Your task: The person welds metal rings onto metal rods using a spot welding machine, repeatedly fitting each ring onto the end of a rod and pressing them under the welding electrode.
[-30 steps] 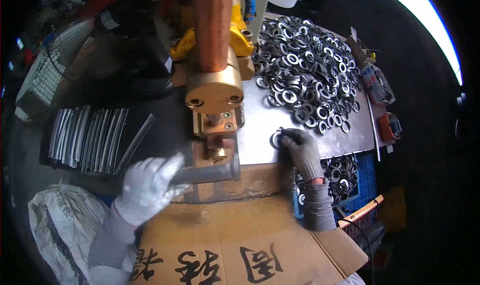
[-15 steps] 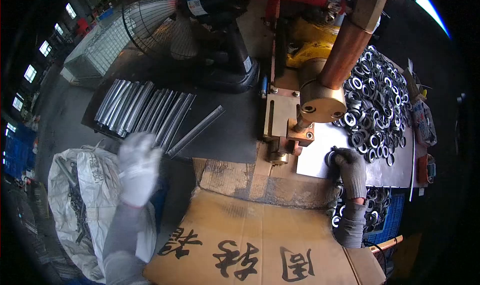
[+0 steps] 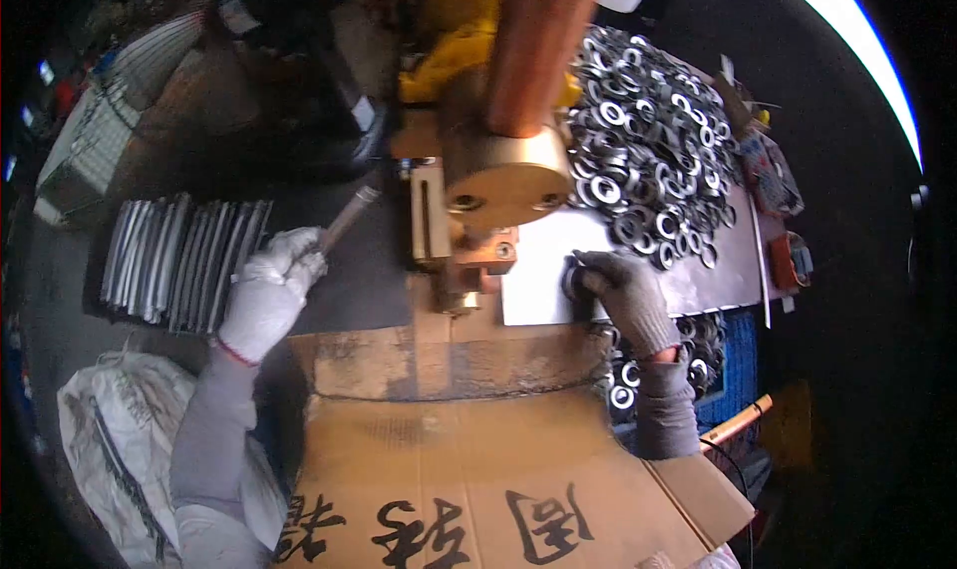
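Observation:
My left hand, in a white knit glove, is closed on the near end of a metal bar; the bar's far end points away and to the right. Just left of that hand is a row of several similar metal bars on the dark table. My right hand, in a greyish glove, pinches a dark metal ring over the white sheet. Between the hands stands a machine with a brass-coloured head and a copper block below it.
Many loose metal rings are heaped at the back right, with more in a blue crate below. Cardboard with black writing covers the front. A white sack stands at lower left, and a fan base behind the bars.
My left hand has moved up from above the sack and taken hold of the separate bar. My right hand still holds a ring by the sheet. The whole view has shifted.

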{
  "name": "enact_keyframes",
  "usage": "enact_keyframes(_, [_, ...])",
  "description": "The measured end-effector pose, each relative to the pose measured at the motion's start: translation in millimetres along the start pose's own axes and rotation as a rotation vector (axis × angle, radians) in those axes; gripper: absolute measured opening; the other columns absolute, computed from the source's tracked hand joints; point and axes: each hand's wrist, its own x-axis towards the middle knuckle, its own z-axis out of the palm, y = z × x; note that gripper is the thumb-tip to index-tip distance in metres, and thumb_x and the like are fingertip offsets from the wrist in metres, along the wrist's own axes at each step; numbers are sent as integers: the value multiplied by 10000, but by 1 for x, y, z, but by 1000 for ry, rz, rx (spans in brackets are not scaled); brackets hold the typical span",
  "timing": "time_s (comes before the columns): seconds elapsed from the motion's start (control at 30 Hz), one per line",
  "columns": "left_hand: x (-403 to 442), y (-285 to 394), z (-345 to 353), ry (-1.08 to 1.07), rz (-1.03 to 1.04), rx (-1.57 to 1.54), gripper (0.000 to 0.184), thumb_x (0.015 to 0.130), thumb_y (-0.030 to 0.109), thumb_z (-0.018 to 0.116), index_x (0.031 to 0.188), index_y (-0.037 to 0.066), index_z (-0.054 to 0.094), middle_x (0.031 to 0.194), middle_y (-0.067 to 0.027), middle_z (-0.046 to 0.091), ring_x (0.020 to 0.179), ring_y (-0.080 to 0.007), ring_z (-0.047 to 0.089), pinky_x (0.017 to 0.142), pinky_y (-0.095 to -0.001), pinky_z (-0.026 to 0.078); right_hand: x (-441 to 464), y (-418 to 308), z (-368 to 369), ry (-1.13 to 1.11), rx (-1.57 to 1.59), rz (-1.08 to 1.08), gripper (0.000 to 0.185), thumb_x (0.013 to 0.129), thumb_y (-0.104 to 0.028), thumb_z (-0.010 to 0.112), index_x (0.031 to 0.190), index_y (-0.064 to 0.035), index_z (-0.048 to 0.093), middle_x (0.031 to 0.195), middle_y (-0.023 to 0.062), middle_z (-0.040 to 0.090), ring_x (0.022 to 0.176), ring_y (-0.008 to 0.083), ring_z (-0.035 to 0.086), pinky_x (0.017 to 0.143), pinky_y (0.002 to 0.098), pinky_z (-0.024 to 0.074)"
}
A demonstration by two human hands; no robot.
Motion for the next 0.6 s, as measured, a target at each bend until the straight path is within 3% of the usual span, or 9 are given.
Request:
enact_keyframes(0.1, [0, 38, -1, -94, -98, -255, 464, 1091, 55, 688, 1549, 41, 621, 1224, -53, 753, 855, -76, 689, 770, -260, 592, -3, -10, -12, 21, -5, -17, 487, 921, -162, 857, 1376, -19, 761, 1225, 206, 793, 1093, 311, 780, 970, 415, 594])
enact_keyframes(0.13, [0, 56, -3, -125, -109, -168, 487, 1068, 92, 735, 1544, 72, 631, 1244, -81, 759, 948, -133, 722, 837, -298, 605, -3, -23, -20, -18, -52, 23, 547, 887, -262, 875, 1392, -83, 766, 1178, 195, 794, 1080, 383, 774, 950, 458, 608])
enact_keyframes(0.17, [1, 64, -3, -155, -118, -79, 513, 1045, 128, 781, 1538, 102, 641, 1264, -108, 765, 1041, -191, 755, 903, -337, 618, -3, -28, -24, -15, -53, 29, 547, 887, -262, 875, 1392, -83, 766, 1178, 195, 794, 1080, 383, 774, 950, 458, 608])
enact_keyframes(0.2, [5, 64, 1, -78, 285, 221, 580, 1023, 242, 821, 1558, 129, 627, 1381, -175, 752, 1225, -334, 751, 1046, -441, 594, -4, -31, -27, -41, -145, -41, 583, 870, -248, 891, 1409, -76, 753, 1216, 189, 786, 1105, 374, 770, 962, 452, 603])
enact_keyframes(0.27, [2, 78, 0, -118, 316, 350, 589, 1005, 248, 838, 1543, 122, 634, 1373, -182, 749, 1241, -347, 735, 1064, -457, 578, -3, -30, -25, -56, -290, -176, 644, 830, -227, 909, 1439, -110, 738, 1220, 170, 774, 1101, 381, 760, 955, 462, 601])
enact_keyframes(0.4, [2, 107, 6, -250, 296, 519, 619, 969, 370, 863, 1504, 137, 656, 1336, -199, 743, 1224, -394, 726, 1076, -500, 551, 4, -43, -15, -238, -380, -76, 638, 818, -223, 912, 1427, -129, 749, 1162, 155, 770, 1065, 362, 760, 936, 463, 602])
enact_keyframes(0.5, [4, 114, 7, -301, 385, 514, 620, 978, 446, 838, 1486, 136, 662, 1278, -197, 754, 1174, -389, 745, 1058, -508, 546, 3, -60, -17, -251, -214, -47, 682, 814, -178, 948, 1461, -135, 739, 1102, 116, 764, 1017, 272, 764, 902, 393, 607])
enact_keyframes(0.57, [7, 129, 8, -449, 388, 633, 612, 1051, 529, 721, 1496, 115, 651, 1300, -185, 749, 1219, -382, 734, 1074, -513, 554, -5, -52, 3, -255, 610, -40, 674, 889, 23, 897, 1522, 1, 666, 1166, 4, 747, 1062, 97, 678, 959, 297, 586])
enact_keyframes(0.6, [9, 125, 11, -440, 430, 660, 624, 1065, 569, 680, 1496, 117, 650, 1292, -174, 751, 1209, -369, 741, 1071, -502, 556, -8, -56, 8, -248, 712, -20, 695, 895, -63, 920, 1537, -18, 657, 1211, 9, 752, 1108, 109, 687, 1008, 314, 584])
